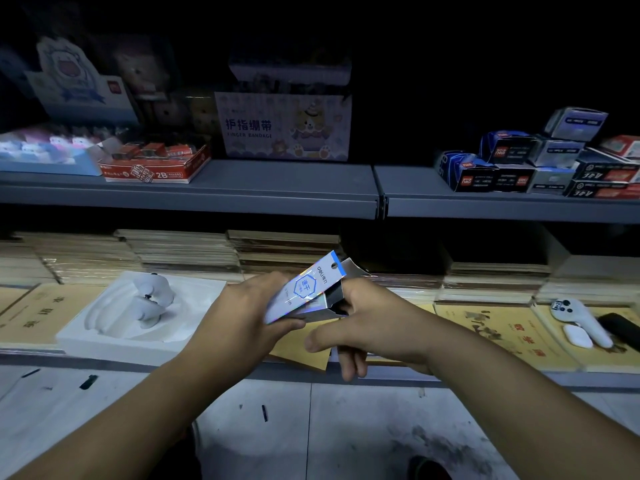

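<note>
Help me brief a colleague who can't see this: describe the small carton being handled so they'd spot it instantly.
Find the lower shelf of yellow notebooks. Before its middle, the left hand grips a small white carton with a blue top edge and blue hexagon, the right hand at its open silver end; it is the only item off the shelves.

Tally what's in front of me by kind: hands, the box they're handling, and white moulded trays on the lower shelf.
Hands: 2, left hand and right hand
Silver box: 1
White moulded tray: 1
Total: 4
</note>
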### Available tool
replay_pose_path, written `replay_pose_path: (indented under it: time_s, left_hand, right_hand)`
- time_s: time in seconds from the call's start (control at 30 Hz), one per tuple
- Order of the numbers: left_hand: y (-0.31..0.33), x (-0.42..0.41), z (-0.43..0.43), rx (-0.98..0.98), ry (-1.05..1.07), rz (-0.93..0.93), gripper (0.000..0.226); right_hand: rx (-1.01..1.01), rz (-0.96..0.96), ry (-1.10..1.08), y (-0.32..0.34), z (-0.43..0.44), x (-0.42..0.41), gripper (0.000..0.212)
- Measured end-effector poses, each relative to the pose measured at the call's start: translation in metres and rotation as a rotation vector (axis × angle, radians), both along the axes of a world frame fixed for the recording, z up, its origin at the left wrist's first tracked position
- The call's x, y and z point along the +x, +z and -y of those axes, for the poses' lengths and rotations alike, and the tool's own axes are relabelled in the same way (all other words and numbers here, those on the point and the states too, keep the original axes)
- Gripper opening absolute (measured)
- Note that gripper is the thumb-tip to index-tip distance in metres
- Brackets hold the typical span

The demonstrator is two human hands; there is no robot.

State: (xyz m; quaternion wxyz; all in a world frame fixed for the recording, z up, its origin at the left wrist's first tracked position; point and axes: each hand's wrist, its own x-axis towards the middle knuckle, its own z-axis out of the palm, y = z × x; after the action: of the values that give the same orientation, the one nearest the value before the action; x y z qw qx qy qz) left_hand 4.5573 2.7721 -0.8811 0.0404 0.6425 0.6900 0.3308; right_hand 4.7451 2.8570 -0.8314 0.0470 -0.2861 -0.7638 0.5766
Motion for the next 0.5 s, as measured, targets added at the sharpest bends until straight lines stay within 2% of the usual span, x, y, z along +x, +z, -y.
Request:
replay_pose_path:
  time_s: [0.13,0.23,0.33,0.5]
  left_hand:
    - [0.001,0.000,0.000,-0.027,0.004,0.040,0.032]
    - [0.003,0.001,-0.002,-0.046,0.033,0.112,0.034]
    - [0.008,0.003,-0.004,-0.032,0.041,0.216,0.035]
    - [0.013,0.009,-0.004,-0.015,0.044,0.259,0.034]
  right_hand:
    - [0.035,0.024,0.009,0.001,0.000,0.001,0.031]
    - [0.102,0.011,-0.073,0.000,0.000,0.000,0.025]
    - [0.254,-0.019,-0.159,0.003,0.002,-0.003,0.009]
    - [0.551,0.002,-0.218,0.003,0.004,-0.003,0.005]
